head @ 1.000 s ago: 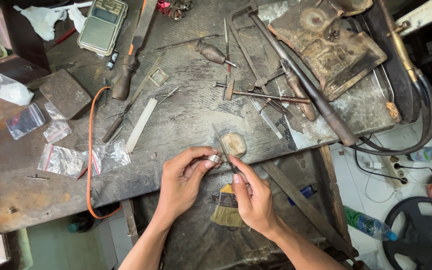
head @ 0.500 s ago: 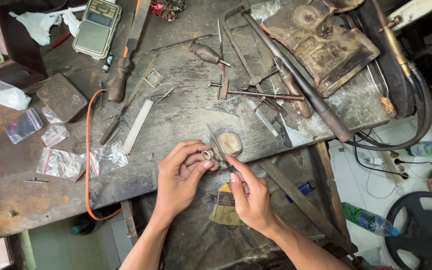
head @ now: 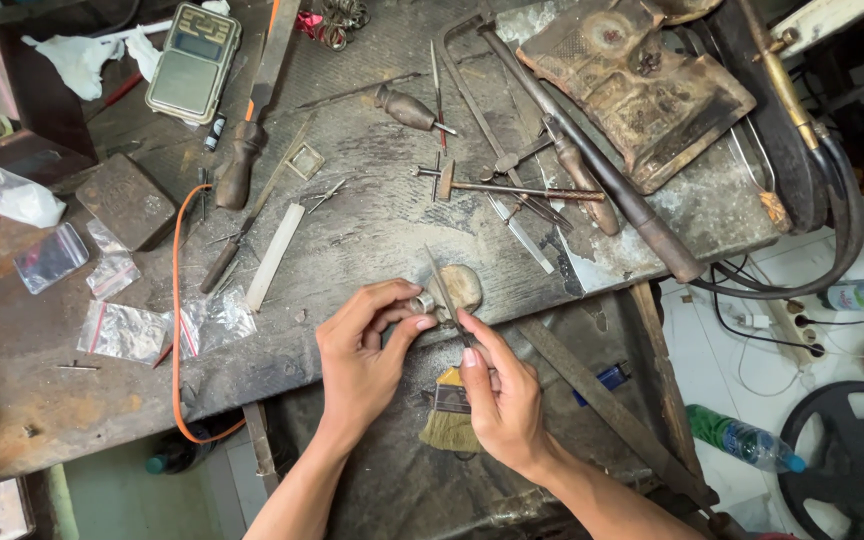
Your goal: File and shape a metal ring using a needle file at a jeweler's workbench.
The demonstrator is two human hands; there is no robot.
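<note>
both hands unmoved at worktop point(head: 372, 240) front edge: left hand point(head: 360, 365) pinching small ring point(head: 422, 301); right hand point(head: 500, 398) gripping thin file point(head: 446, 293).

Both forearms are bare, no sleeves in view. The left hand point(head: 362, 355) and right hand point(head: 502, 395) wear no gloves, rings or watch.

One head-worn camera looks almost straight down from above the person, near enough that the cluttered surface point(head: 372, 230) fills most of the frame. Both forearms enter from 6 o'clock, and tiled floor point(head: 752, 370) shows at 4 o'clock.
</note>
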